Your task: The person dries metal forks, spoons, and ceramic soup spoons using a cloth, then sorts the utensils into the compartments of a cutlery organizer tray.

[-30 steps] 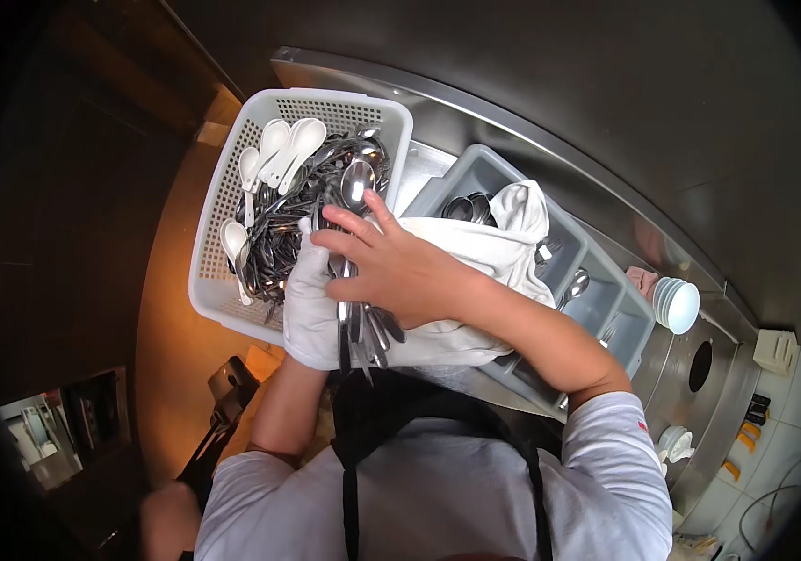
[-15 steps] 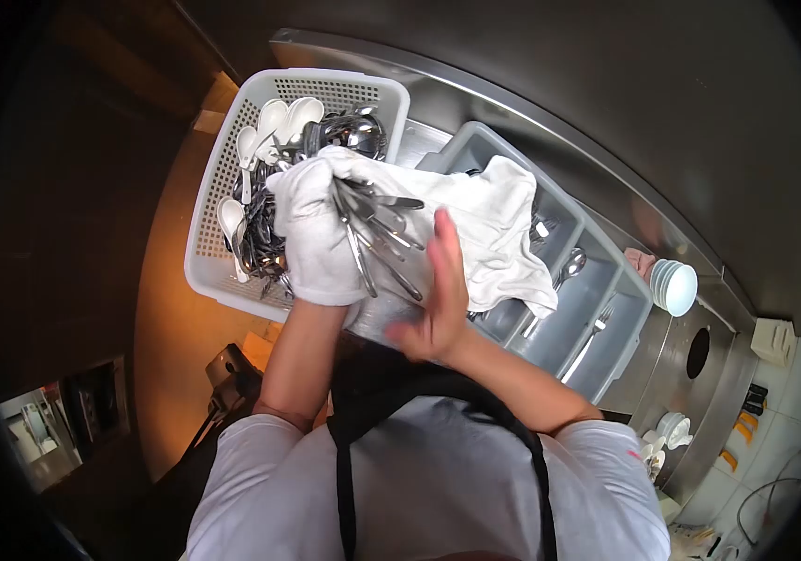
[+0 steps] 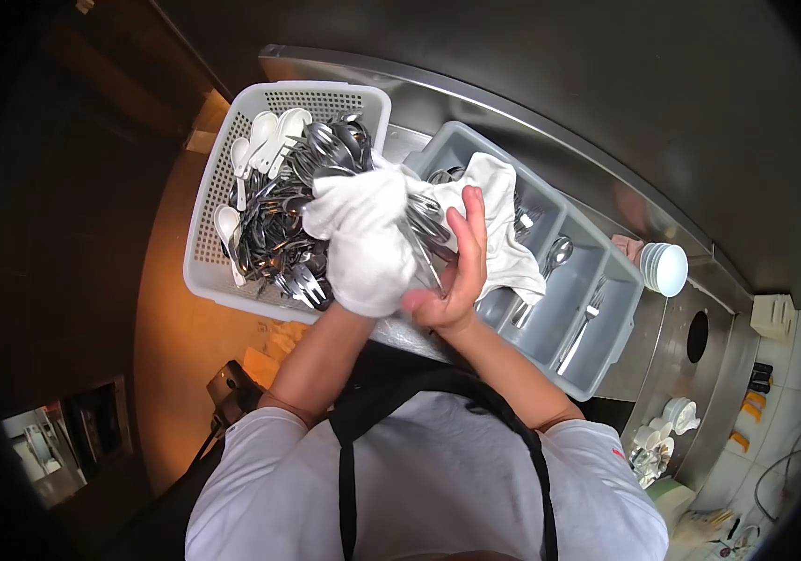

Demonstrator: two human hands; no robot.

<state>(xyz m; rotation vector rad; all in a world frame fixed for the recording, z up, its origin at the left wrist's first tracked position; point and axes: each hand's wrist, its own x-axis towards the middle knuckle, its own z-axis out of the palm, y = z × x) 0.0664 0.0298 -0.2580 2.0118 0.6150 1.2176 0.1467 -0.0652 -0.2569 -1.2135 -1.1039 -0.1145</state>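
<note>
My left hand (image 3: 363,238), covered by white cloth, is closed around a bunch of metal cutlery (image 3: 426,222) whose handles point right. Beside the handle ends, my right hand (image 3: 461,266) is upright with its fingers apart and palm toward the bunch. A white cloth (image 3: 503,238) stretches from the left hand over the grey divided tray (image 3: 597,360). Left of it, the perforated basket (image 3: 196,266) holds jumbled metal cutlery (image 3: 274,224) and white spoons (image 3: 290,131). A spoon (image 3: 559,252) and a fork (image 3: 583,327) lie in tray compartments.
Stacked white bowls (image 3: 664,269) stand right of the tray, near a pink cloth (image 3: 627,247). Further down are small white dishes (image 3: 679,414) on the steel counter. A raised metal edge (image 3: 475,98) runs behind the containers. Orange-handled tools (image 3: 753,407) are at the far right.
My right hand first came off the cutlery and now stands beside the handles. My covered left hand turned the bunch, so its handles point right instead of down. The tray's fork came into view.
</note>
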